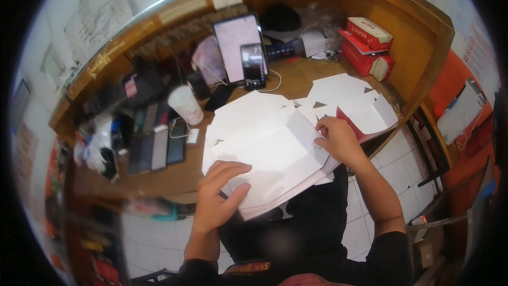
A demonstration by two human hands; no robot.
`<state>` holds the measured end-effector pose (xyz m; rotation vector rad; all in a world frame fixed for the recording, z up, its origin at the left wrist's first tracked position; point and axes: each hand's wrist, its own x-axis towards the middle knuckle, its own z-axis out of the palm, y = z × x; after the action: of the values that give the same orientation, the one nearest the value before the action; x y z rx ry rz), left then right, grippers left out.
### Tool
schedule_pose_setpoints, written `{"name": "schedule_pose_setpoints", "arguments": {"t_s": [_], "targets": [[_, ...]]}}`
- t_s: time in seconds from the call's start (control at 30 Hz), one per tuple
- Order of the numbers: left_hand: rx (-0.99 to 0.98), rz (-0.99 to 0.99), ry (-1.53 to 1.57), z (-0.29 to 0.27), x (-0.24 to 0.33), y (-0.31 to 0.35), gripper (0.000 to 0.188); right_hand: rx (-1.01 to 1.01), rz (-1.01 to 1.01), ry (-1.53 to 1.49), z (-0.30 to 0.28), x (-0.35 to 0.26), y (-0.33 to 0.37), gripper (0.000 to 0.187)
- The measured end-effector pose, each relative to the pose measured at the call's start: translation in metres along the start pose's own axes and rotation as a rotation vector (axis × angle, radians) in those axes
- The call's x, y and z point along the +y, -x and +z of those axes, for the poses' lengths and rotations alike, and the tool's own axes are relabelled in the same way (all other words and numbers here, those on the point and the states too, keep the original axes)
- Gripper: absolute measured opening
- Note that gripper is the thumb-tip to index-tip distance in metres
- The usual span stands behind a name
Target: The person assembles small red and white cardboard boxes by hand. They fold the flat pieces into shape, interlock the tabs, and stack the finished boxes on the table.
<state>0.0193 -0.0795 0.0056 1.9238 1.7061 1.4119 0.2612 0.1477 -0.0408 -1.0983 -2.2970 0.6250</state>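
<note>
A stack of flat white cardboard box blanks (264, 151) lies across the front of the desk, its near edge jutting over my lap. On its near left corner rests my left hand (217, 193), thumb and fingers apart. My right hand (338, 139) pinches a flap at the right side of the top blank, which is tilted up there. Just beyond that hand shows a red cardboard face (350, 123). A second group of white box blanks (346, 95) spreads to the right, partly under the first. My right fingertips partly hide the gripped flap.
A paper cup (185, 105) stands left of the blanks, near several phones (159, 145) and cables. Behind are a propped tablet (238, 42) and an upright phone (253, 66). Folded red boxes (366, 47) sit at the back right, against the raised wooden desk side (410, 37).
</note>
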Motion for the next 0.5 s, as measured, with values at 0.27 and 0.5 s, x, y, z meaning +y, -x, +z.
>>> {"name": "schedule_pose_setpoints", "arguments": {"t_s": [0.27, 0.5], "targets": [[0.012, -0.043, -0.006, -0.015, -0.033, -0.002, 0.02, 0.229, -0.086, 0.044, 0.011, -0.009, 0.008, 0.013], [-0.211, -0.193, 0.32, 0.011, -0.032, -0.015, 0.033, 0.385, -0.198, -0.091, -0.007, -0.059, 0.017, 0.011]]}}
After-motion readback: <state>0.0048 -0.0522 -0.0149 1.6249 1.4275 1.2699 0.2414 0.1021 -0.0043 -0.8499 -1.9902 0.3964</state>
